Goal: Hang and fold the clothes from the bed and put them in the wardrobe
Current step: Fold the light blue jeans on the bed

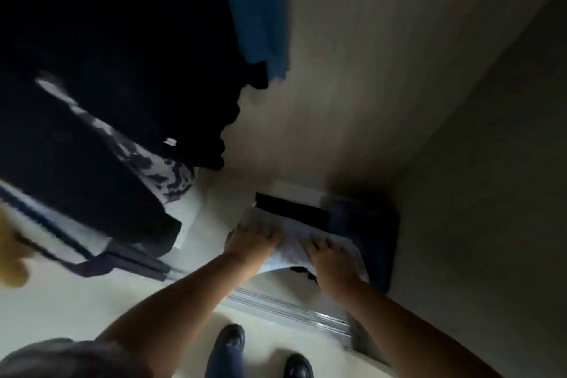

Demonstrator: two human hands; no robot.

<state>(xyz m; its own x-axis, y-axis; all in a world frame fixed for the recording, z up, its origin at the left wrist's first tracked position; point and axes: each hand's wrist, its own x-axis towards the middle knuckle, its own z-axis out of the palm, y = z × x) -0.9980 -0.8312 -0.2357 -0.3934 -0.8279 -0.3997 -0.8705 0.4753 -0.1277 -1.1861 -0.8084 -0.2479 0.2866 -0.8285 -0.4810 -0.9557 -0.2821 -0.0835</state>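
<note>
Folded pale grey garment (291,242) sits low inside the wardrobe (460,101), on a stack of dark folded clothes (362,224). Left hand (254,239) and right hand (331,252) each lie on top of it, fingers spread, not gripping, near edge overhanging. Step judged: stowing a folded item. Next move calls for pushing it square onto the stack, clear of the door track (291,310), then letting go.

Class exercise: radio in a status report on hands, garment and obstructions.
Both hands, left hand and right hand, flat on the folded light garment. Garment on the dark folded stack in the wardrobe. Hanging clothes left, clear of it.
</note>
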